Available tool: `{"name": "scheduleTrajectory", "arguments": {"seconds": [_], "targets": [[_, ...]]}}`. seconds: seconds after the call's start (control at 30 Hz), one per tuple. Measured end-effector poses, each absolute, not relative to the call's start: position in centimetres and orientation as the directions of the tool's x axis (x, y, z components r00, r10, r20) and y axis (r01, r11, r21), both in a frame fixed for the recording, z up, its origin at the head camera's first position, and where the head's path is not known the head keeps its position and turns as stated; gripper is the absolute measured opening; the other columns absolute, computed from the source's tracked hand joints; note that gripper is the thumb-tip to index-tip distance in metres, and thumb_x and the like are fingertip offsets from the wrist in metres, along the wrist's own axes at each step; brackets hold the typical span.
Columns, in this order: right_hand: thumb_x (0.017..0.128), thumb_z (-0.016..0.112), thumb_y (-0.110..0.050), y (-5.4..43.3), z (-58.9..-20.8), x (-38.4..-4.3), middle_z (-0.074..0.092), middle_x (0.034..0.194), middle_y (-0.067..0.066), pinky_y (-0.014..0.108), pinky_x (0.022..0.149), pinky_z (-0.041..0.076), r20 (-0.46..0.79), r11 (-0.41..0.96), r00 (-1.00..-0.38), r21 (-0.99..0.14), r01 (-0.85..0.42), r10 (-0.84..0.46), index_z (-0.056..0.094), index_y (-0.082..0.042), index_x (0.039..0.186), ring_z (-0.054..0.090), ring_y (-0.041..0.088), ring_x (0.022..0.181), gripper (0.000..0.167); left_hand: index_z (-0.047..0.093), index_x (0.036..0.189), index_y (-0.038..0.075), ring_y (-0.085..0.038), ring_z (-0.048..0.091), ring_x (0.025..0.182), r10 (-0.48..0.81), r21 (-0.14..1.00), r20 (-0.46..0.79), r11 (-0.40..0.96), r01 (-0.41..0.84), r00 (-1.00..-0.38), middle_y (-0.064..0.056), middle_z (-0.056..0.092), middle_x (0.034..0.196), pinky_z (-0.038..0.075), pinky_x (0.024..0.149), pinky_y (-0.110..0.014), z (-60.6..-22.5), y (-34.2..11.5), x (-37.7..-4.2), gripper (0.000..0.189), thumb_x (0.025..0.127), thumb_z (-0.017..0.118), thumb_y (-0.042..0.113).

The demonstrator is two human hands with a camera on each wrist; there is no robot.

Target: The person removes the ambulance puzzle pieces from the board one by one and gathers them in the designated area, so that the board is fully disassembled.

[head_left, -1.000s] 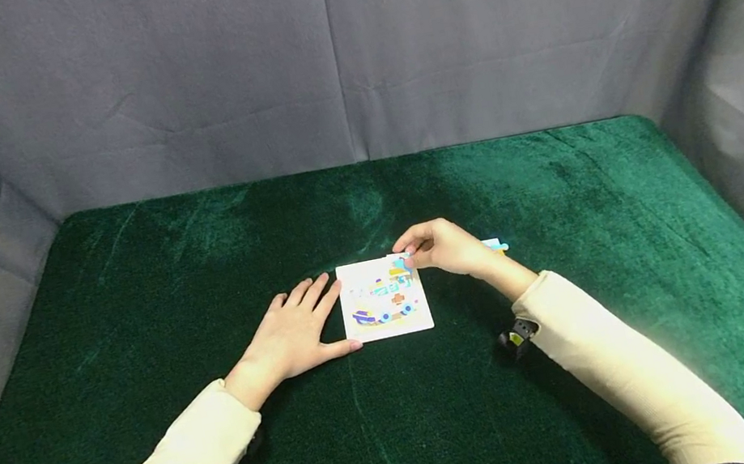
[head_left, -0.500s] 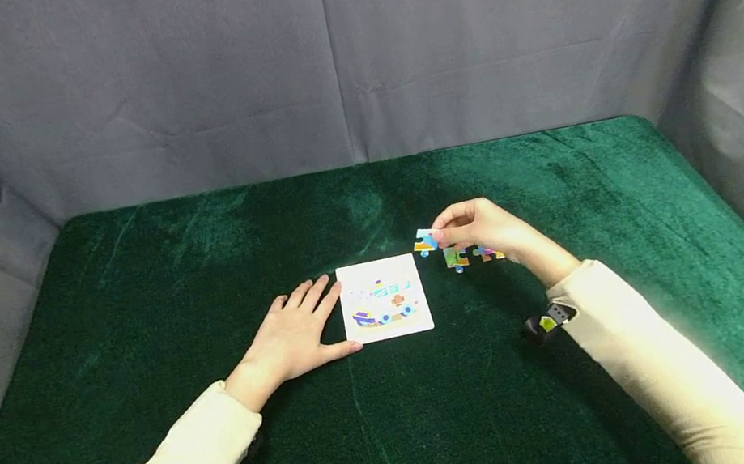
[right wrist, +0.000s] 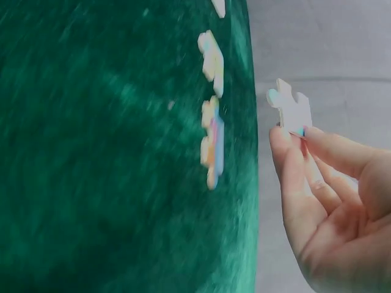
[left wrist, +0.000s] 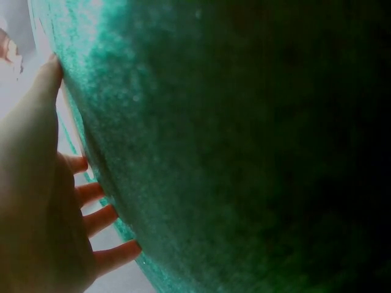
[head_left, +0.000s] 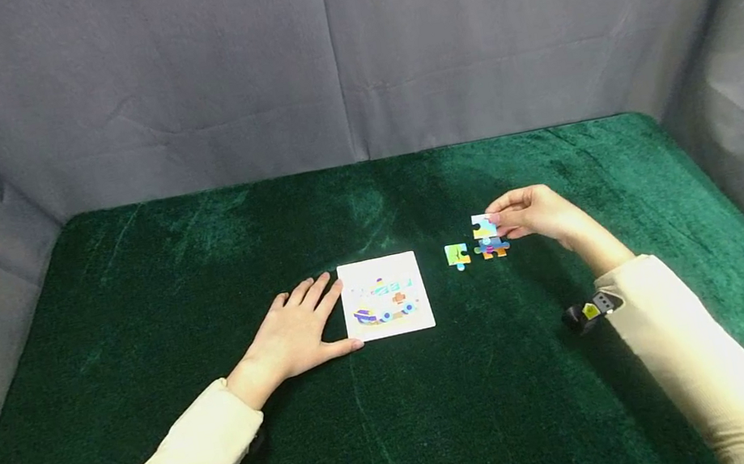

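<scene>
My right hand (head_left: 538, 216) pinches a jigsaw piece (head_left: 483, 225) between thumb and fingers; the right wrist view shows this piece (right wrist: 293, 110) held above the cloth. Just below it in the head view lies a blue and orange jigsaw piece (head_left: 492, 248). A green jigsaw piece (head_left: 457, 255) lies to the left of that one. My left hand (head_left: 286, 335) rests with fingers spread at the left edge of a white square board (head_left: 395, 326), its thumb touching the lower left corner. A vehicle picture is printed on the board.
Dark green cloth (head_left: 404, 424) covers the table. Grey curtains (head_left: 170, 85) hang behind it and at both sides. A small black device (head_left: 588, 312) is worn at the right wrist.
My right hand has moved right, carrying the jigsaw piece from the board's upper right corner to above the blue and orange piece. The left hand and board have stayed put.
</scene>
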State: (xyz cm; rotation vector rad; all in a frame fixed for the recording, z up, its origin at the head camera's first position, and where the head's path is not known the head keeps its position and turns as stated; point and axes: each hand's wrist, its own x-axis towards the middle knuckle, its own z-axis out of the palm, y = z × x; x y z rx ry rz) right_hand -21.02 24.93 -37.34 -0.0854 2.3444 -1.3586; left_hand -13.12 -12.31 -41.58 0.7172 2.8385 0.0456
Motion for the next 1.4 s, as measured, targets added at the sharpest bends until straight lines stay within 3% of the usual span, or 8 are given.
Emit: {"name": "scheduleTrajectory", "arguments": {"seconds": [0.73,1.4], "targets": [[0.098,0.052,-0.014,29.5,-38.8,-20.3,0.068,0.082,-0.017,0.018,0.071,0.054,-0.424,0.579,-0.877,-0.782,0.23,-0.225,0.046,0.015,0.13,0.063,-0.004,0.074,0.044,0.025,0.152,0.016,-0.032,0.028,0.145,0.463,0.087,-0.214,0.886,0.456,-0.86,-0.01,0.026,0.158,0.03,0.112,-0.055,-41.7,-12.3,-13.2,0.092,0.084,0.046,0.074],[0.097,0.054,-0.014,29.9,-38.9,-20.4,0.067,0.078,-0.012,0.019,0.07,0.055,-0.469,0.597,-0.864,-0.751,0.282,-0.182,0.047,0.015,0.127,0.063,-0.002,0.073,0.043,0.026,0.152,0.015,-0.033,0.028,0.145,0.466,0.086,-0.214,0.885,0.458,-0.859,-0.01,0.027,0.158,0.029,0.112,-0.055,-41.6,-12.4,-13.2,0.092,0.084,0.046,0.074]]}}
